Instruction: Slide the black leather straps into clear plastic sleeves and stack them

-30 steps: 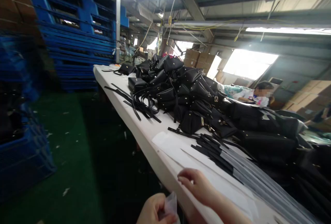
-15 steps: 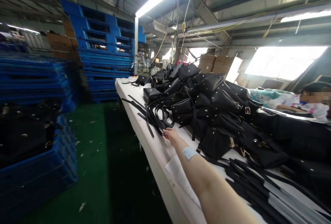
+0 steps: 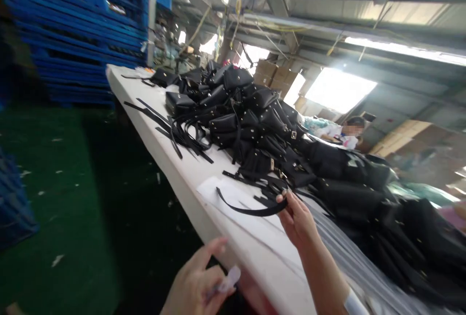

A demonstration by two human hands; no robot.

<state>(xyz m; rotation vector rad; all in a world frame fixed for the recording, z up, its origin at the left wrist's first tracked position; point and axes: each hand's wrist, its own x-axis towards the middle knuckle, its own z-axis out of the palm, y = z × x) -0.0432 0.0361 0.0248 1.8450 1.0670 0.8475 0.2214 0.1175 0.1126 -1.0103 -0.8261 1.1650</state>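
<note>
My right hand [image 3: 296, 218] pinches a narrow black strap [image 3: 255, 211] above the table. The strap curves left, and its free end points up. Lower in the view, my left hand [image 3: 202, 276] is beside the table's near edge, with its index finger stretched out. Its other fingers curl around a small whitish, translucent object [image 3: 230, 278], blurred and too unclear to name. Just beyond my right hand lie more loose black straps [image 3: 267, 191]. Farther along the table rests another bundle of straps [image 3: 189, 133], beside a heap of black bags [image 3: 233, 111].
The long white table [image 3: 174, 169] runs away to the upper left. More black bags [image 3: 407, 237] are piled at right. Blue pallets [image 3: 73, 48] are stacked at far left above a green floor [image 3: 54, 193]. Another person [image 3: 345, 133] is beyond the heap.
My right hand has come back from the far strap bundle and now holds a strap. My left hand has entered the view at the bottom. The camera has turned to the right.
</note>
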